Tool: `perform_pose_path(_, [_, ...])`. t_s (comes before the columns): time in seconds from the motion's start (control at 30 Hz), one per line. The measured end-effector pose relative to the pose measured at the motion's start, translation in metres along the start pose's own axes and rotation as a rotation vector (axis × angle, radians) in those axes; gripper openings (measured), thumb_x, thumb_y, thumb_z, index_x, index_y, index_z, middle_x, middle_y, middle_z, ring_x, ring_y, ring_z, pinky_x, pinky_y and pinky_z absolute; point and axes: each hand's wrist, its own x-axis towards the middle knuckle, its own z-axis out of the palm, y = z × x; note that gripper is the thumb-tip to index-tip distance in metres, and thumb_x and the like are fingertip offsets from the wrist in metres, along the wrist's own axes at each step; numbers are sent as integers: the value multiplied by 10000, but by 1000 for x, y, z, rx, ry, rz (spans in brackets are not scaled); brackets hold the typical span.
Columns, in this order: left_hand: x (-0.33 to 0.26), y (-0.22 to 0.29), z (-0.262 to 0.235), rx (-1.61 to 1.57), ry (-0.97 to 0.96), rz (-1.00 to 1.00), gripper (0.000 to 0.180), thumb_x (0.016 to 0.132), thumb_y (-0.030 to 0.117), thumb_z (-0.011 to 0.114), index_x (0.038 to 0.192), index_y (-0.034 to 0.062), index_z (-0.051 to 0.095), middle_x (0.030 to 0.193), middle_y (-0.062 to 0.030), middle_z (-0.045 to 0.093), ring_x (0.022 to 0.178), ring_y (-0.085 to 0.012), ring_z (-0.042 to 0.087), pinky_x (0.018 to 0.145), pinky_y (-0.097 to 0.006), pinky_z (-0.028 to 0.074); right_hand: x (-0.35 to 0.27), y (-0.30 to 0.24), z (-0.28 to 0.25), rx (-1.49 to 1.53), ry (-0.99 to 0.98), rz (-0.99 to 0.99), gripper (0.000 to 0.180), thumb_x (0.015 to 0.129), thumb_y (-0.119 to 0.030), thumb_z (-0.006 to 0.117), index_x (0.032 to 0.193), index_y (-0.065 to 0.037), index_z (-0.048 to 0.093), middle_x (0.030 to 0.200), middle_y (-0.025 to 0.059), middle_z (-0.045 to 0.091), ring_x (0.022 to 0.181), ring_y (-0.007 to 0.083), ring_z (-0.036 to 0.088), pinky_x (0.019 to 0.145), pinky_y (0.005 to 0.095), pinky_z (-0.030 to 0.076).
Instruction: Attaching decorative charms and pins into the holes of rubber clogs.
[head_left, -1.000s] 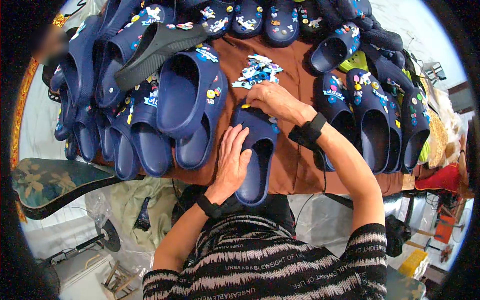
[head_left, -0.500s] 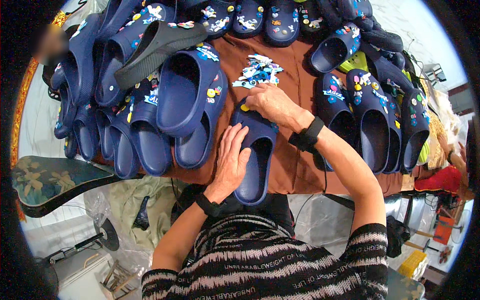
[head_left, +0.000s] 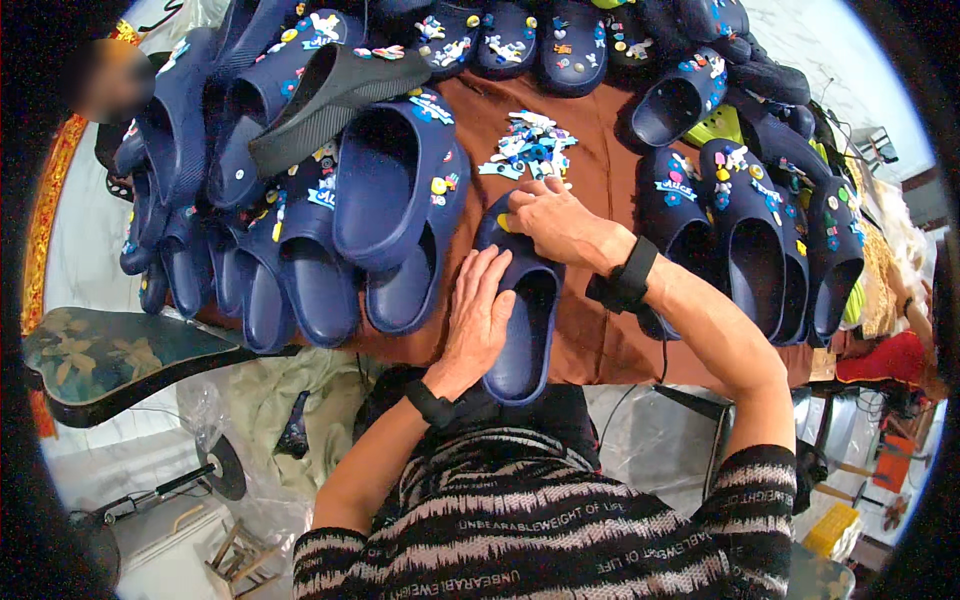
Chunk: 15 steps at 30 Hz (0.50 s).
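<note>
A navy clog (head_left: 519,350) with a smooth, matte, moulded upper and a long oval opening lay at the front of the table (head_left: 612,335), its toe pointing away from the person and its heel reaching past the edge. The left hand (head_left: 480,315) rested along the clog's left side, fingers straight and close together, thumb spread apart. The right hand (head_left: 565,225) was narrowed over the toe, fingers curled beside a glossy yellow charm (head_left: 504,222); whether they gripped it, I could not tell.

Just beyond the toe, flat, shiny charms (head_left: 528,145) in white, blue and black lay in a loose heap on creased brown cloth. More navy clogs (head_left: 390,190), decorated with small raised charms, crowded the left side, with a dark grey clog (head_left: 325,105) with a ribbed sole tipped across them. Other decorated clogs (head_left: 755,250) stood on the right. Pale lettering marked several banner-shaped charms, and light capitals ran across the person's black-and-grey striped knit top (head_left: 560,500).
</note>
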Motion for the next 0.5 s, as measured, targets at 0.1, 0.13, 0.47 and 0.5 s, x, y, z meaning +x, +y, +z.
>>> perform_pose_path(0.1, [-1,-1,-1,4,8,17,482,1057,316,401,1455,46,434,1501,-198,397,1416,-416,316,1172,-500,249,3,5,6,39,-10,-28,421,765,-16,652,1158,-147,729,1147,86,609,1177,307,535,1031,474,397])
perform_pose_path(0.13, [-1,0,-1,6,14,16,481,1057,316,400,1454,46,435,1499,-198,399,1414,-418,318,1171,-500,250,1,6,9,115,44,-14,357,794,-34,647,1125,-135,732,1127,88,617,1156,307,547,1024,474,399])
perform_pose_path(0.47, [-1,0,-2,-6,14,22,496,1055,345,408,1449,45,437,1495,-204,400,1404,-420,328,1167,-502,256,17,28,17,332,299,-22,109,898,-119,635,982,-62,676,934,157,668,968,357,614,845,456,478])
perform_pose_path(0.5, [-2,-1,-2,-6,19,19,496,1055,345,408,1449,45,437,1495,-204,400,1404,-420,328,1167,-502,256,17,27,16,331,297,-28,109,898,-119,635,982,-62,676,934,157,668,968,357,614,845,456,478])
